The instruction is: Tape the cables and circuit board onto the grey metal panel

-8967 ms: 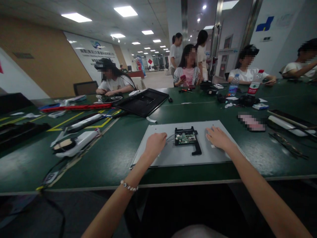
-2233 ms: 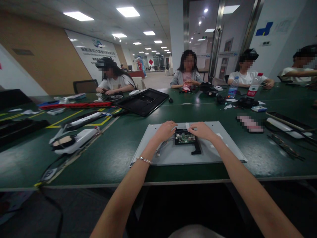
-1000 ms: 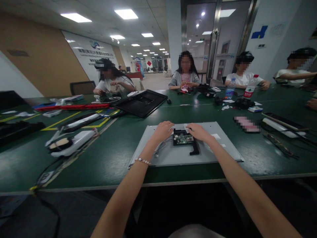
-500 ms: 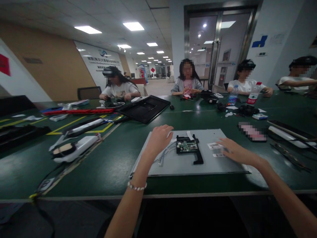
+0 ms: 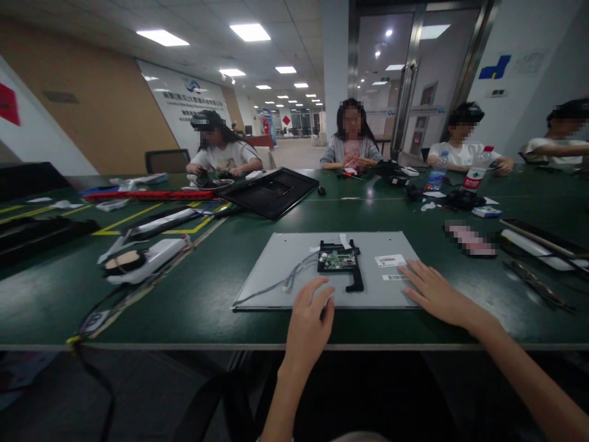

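Observation:
A flat grey display panel [image 5: 271, 270] lies back side up on the green table in front of me. On it sits a green circuit board [image 5: 338, 261] in a black plastic bracket [image 5: 355, 281], with thin grey cables [image 5: 294, 273] running off to the left. My left hand [image 5: 313, 310] is at the panel's near edge, fingers apart and slightly curled, holding nothing. Spread over the panel's right side, beside two white labels [image 5: 390, 261], my right hand [image 5: 435, 291] rests with its fingers stretched out.
A black monitor frame [image 5: 276, 191] lies beyond the panel. To the left are a white device with a strap [image 5: 151, 261] and cables. Bottles [image 5: 478, 169] and a pink phone-like item [image 5: 470, 238] lie right. Several people sit across the table [image 5: 197, 316].
My left hand has come back from the panel's upper left to its near edge. The panel's right side has shifted slightly left, with my right hand still on it.

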`<control>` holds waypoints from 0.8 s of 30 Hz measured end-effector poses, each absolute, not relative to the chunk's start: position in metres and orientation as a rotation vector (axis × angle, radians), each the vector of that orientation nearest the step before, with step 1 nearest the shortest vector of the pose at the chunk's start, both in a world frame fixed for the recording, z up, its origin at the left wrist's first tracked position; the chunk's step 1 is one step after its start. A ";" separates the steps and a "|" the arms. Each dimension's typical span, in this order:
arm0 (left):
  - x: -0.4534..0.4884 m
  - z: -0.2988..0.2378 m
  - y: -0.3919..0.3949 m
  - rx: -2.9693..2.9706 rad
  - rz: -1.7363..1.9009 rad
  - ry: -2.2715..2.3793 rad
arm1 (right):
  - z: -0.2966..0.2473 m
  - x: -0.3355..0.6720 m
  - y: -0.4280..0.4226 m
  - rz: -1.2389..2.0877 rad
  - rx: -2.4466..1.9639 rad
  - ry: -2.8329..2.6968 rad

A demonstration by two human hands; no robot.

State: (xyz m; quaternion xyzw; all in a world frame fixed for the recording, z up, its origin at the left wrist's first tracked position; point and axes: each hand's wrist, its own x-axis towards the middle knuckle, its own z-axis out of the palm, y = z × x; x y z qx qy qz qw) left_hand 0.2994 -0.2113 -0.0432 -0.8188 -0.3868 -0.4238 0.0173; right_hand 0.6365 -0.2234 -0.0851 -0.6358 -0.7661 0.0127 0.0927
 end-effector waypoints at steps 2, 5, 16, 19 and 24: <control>0.300 -0.044 -0.213 -2.524 -1.338 -1.214 | -0.083 0.620 -0.219 -0.001 -1.850 -2.272; 0.302 -0.045 -0.217 -2.518 -1.251 -1.268 | -0.075 0.592 -0.211 -0.002 -1.787 -2.301; 0.307 -0.043 -0.221 -2.476 -0.989 -1.442 | -0.049 0.508 -0.175 0.217 -1.726 -2.421; 0.307 -0.043 -0.221 -2.476 -0.993 -1.447 | -0.044 0.490 -0.169 0.261 -1.694 -2.440; 0.307 -0.043 -0.222 -2.518 -0.980 -1.471 | -0.040 0.465 -0.163 0.285 -1.610 -2.483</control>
